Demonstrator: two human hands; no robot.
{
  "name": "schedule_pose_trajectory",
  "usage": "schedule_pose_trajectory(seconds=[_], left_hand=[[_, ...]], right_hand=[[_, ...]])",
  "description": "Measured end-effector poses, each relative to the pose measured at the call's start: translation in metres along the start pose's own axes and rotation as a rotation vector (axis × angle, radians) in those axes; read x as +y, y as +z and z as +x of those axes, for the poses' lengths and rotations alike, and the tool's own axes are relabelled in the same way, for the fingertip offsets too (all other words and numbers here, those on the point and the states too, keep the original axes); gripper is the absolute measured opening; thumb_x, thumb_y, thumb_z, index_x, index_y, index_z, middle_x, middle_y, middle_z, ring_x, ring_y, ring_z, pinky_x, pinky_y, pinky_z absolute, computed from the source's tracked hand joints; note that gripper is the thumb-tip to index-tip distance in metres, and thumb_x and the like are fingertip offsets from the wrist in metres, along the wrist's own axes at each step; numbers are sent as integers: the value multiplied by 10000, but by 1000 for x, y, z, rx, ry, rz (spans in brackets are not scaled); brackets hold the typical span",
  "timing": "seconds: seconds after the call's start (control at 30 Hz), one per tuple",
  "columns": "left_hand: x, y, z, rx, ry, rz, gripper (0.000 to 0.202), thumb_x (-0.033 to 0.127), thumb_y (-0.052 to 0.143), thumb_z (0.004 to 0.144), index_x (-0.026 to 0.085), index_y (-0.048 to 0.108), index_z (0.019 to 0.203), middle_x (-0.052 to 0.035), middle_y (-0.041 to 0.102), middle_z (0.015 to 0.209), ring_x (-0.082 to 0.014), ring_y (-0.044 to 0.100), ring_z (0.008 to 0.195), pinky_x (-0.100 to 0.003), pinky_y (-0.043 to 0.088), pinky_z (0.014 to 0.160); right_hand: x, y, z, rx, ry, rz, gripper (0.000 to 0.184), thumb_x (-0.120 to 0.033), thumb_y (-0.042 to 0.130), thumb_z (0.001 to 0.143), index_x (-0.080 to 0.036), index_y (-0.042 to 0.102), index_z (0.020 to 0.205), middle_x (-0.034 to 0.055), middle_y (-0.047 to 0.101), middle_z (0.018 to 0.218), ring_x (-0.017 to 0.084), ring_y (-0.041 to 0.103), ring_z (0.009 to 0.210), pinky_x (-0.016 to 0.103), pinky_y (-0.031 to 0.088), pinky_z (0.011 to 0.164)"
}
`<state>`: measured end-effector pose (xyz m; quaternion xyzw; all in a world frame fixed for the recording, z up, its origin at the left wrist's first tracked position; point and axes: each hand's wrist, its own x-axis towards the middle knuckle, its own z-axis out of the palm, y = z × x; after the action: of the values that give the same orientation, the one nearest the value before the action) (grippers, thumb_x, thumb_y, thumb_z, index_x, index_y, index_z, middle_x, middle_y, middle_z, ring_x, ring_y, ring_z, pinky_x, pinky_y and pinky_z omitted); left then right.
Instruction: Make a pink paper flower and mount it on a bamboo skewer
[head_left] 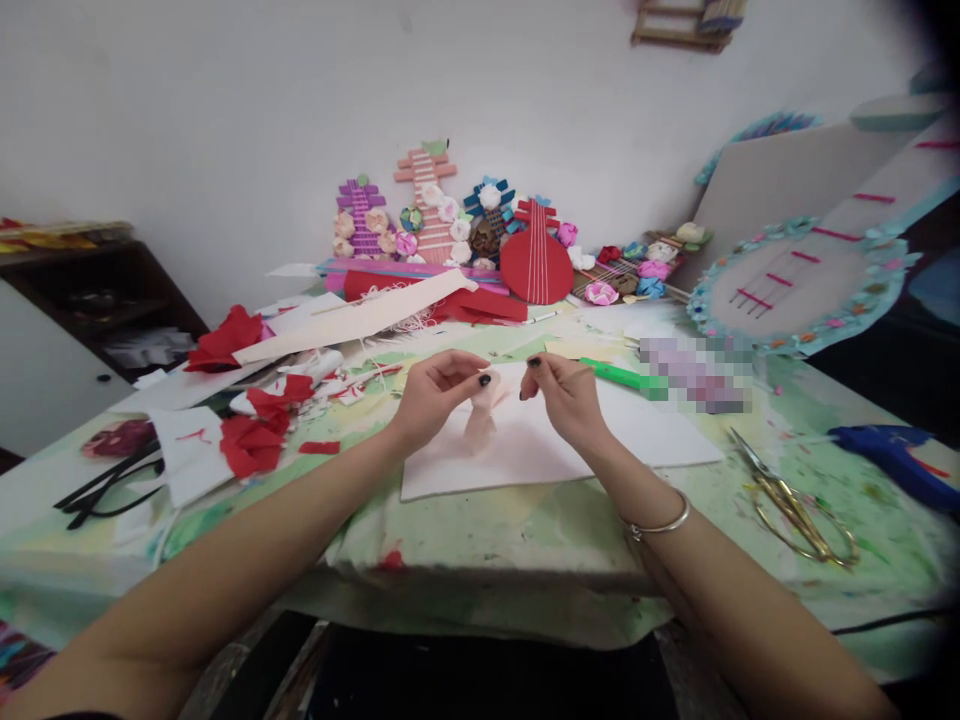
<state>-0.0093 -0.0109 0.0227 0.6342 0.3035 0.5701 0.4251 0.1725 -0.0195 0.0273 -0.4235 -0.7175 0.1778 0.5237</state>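
My left hand (436, 395) pinches a thin, pale pink strip of crumpled paper (481, 430) between thumb and fingers. The strip hangs down over a white board (600, 435) lying on the table. A short gap to the right, my right hand (564, 395) is closed with thumb and fingertips together. Whatever it may hold is too small to make out. Just beyond that hand lies a bright green cutter-like tool (626, 378), partly covered by a blurred patch.
Gold-handled scissors (799, 520) and a blue glue gun (896, 455) lie at right. Red paper scraps (251, 445) and black-framed glasses (112, 490) sit at left. Decorated instrument models, including a red one (536, 265), line the wall. A large instrument model (795, 285) leans at right.
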Motion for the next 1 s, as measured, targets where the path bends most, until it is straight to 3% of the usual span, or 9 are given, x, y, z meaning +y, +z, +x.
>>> schedule_pose_trajectory(seconds=[0.1, 0.17, 0.3, 0.4, 0.83, 1.0], left_hand=[[1, -2, 0, -26, -39, -74, 298, 234, 775, 638, 149, 672, 905, -12, 661, 703, -93, 601, 631, -187, 488, 592], [2, -2, 0, -37, -50, -94, 300, 216, 787, 619, 139, 674, 886, -15, 658, 709, -95, 600, 641, -186, 490, 603], [1, -2, -1, -40, -91, -102, 253, 224, 768, 640, 123, 693, 860, -47, 687, 773, -120, 622, 697, -210, 500, 646], [0, -3, 0, -67, -141, -134, 282, 212, 750, 657, 128, 702, 922, -49, 701, 790, -130, 630, 703, -226, 506, 655], [2, -2, -3, -172, -146, -277, 214, 206, 729, 688, 144, 712, 893, -41, 698, 774, -154, 637, 714, -281, 541, 665], [6, 1, -3, -134, -136, -276, 177, 275, 720, 708, 139, 711, 821, -26, 677, 690, -114, 609, 628, -217, 498, 600]], right_hand=[[-1, -8, 2, 86, 30, -56, 540, -554, 357, 895, -174, 498, 539, -9, 484, 472, 98, 438, 473, 232, 325, 520], [-3, -10, 2, 76, 10, -164, 498, -571, 433, 856, -176, 488, 557, -25, 448, 479, 95, 402, 480, 229, 280, 500], [-7, -7, -1, -126, -14, -255, 513, -576, 349, 887, -177, 573, 653, -21, 485, 528, 100, 434, 521, 225, 257, 514], [-9, -4, -4, -196, -13, -297, 539, -523, 287, 926, -180, 617, 673, -16, 516, 523, 102, 465, 533, 227, 254, 533], [-9, 0, -4, -205, -9, -384, 410, -397, 383, 923, -183, 614, 660, -15, 567, 550, 96, 469, 528, 225, 243, 551], [-11, 3, -5, -192, -36, -385, 368, -382, 410, 914, -182, 614, 682, -8, 581, 573, 101, 471, 533, 225, 240, 542]])
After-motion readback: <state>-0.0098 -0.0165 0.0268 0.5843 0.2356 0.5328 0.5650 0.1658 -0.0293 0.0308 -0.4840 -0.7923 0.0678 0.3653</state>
